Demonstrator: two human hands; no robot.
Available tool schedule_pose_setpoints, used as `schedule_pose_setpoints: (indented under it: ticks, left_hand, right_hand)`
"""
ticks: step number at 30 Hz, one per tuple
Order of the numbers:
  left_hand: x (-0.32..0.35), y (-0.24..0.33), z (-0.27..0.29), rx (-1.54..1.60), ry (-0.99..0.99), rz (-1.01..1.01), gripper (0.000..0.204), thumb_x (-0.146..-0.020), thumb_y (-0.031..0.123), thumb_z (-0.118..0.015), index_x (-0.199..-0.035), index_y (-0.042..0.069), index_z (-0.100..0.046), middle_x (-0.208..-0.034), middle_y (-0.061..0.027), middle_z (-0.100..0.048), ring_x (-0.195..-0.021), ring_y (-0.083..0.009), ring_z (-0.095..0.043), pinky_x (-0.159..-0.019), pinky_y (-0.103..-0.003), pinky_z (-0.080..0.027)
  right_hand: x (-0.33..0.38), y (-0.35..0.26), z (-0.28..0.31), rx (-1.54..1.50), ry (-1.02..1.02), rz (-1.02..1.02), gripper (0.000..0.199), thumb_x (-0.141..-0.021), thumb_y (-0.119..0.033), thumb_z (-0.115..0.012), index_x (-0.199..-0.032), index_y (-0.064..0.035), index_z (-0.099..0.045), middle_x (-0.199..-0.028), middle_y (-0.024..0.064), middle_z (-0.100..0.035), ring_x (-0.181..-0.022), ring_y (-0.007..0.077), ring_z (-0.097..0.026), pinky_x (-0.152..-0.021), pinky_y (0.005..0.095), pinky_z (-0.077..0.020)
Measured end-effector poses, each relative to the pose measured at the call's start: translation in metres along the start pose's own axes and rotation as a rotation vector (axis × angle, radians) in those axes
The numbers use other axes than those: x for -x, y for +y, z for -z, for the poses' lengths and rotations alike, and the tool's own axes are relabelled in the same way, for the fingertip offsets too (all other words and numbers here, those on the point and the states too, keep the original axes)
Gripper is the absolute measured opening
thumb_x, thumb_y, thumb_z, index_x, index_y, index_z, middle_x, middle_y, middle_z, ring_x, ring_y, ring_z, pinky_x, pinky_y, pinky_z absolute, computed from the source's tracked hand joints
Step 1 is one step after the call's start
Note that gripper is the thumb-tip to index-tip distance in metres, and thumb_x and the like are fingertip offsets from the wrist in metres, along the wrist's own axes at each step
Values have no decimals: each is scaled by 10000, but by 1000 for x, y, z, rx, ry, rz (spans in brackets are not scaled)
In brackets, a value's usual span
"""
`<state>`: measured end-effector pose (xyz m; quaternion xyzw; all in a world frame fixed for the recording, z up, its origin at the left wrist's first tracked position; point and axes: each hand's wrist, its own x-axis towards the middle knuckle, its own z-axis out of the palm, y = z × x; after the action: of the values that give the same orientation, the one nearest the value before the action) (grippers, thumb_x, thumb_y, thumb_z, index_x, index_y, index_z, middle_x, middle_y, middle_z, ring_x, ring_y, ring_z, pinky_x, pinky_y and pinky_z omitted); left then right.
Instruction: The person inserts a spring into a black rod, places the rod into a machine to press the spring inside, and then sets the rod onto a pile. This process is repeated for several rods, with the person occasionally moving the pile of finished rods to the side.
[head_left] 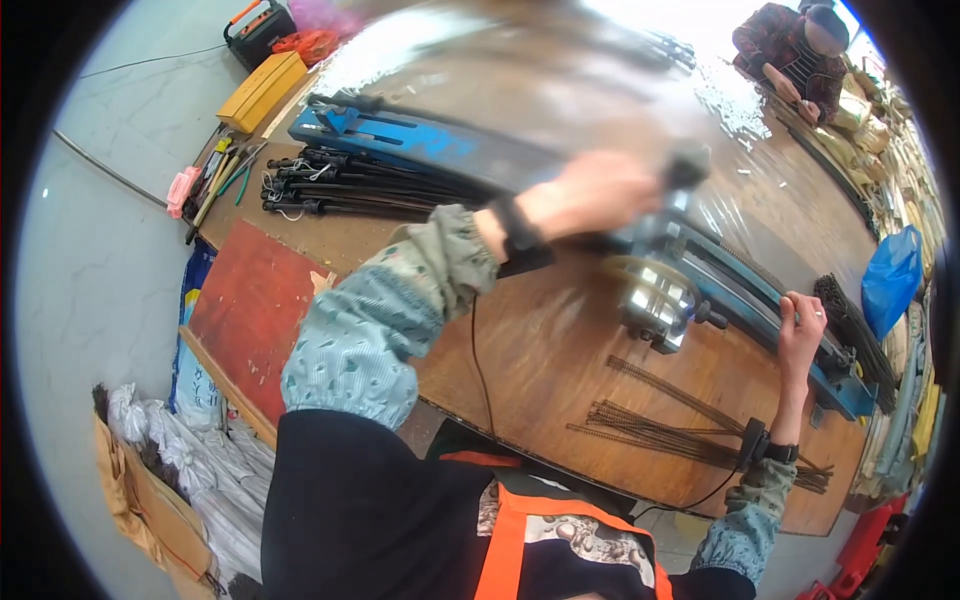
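A: Which step is in hand?

B: I'd judge it's work on a thin dark coil (pixel 745 262) lying along the blue-edged rail (pixel 850 398) of the machine. The left hand (pixel 605 190) is at the blurred upper part, beside the black knob (pixel 688 165); the right hand (pixel 803 325) is at the rail, near the coil's far end.

A: And each grip?

B: The left is too smeared to tell whether it's spread or closed. On the right, thumb and fingers bend close together, but I can't tell whether they pinch the coil.

A: What does the next move call for?

B: In my judgement, a steady right hand and fingers kept clear of the silver motor-like unit (pixel 655 300).

A: How does the coil look?

B: Slender, dark and finely ridged, roughly straight along the rail. More loose coils (pixel 665 420) lie fanned and overlapping on the desk (pixel 545 350), between the rail and the person's body; they're brownish and long.

A: Anything else nearby?

B: A bundle of black rods (pixel 350 190) rests on the left, beside a blue metal beam (pixel 430 142).
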<state>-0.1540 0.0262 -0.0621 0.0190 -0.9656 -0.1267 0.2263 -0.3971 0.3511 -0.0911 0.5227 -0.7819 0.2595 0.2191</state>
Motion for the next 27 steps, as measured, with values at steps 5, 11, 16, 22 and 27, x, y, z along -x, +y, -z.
schedule_pose_setpoints:
  ticks: [5, 11, 16, 22, 27]
  left_hand:
    - [-10, 0, -12, 25, -62, 54, 280, -927, 293, -568, -787, 54, -607, -771, -139, -628, -790, -363, -622, -701, -453, -502]
    - [-3, -12, -11, 37, -50, 1, 240, -914, 266, -583, -807, 53, -605, -827, -141, -622, -828, -359, -616, -718, -441, -499]
    - [3, -17, -20, 103, 104, -6, 173, -856, 224, -652, -813, 63, -607, -835, -122, -598, -833, -345, -604, -711, -431, -489]
    - [9, -17, -28, 81, 224, -35, 173, -797, 206, -708, -801, 70, -601, -826, -104, -581, -833, -328, -596, -696, -427, -480]
    - [6, -21, -28, 65, 259, -81, 180, -819, 224, -693, -805, 74, -595, -804, -106, -589, -795, -331, -602, -668, -435, -488]
  right_hand:
    - [6, 3, 0, -16, 20, -100, 104, -876, -124, -664, -873, -26, -631, -801, 80, -631, -803, 249, -562, -807, 352, -411]
    - [5, -2, -9, -14, 23, -115, 109, -878, -133, -662, -870, -29, -629, -812, 82, -638, -806, 258, -566, -825, 362, -414]
    - [1, -11, -15, 6, 22, -81, 107, -879, -137, -659, -868, -35, -630, -816, 80, -641, -813, 257, -571, -843, 357, -414]
    - [4, -13, -14, 45, 15, -51, 82, -867, -93, -663, -891, -16, -651, -850, 107, -653, -827, 267, -586, -776, 362, -442]
    - [4, -22, -6, 59, 79, -16, 161, -854, -92, -676, -1009, -50, -689, -960, 101, -687, -965, 265, -613, -881, 359, -434]
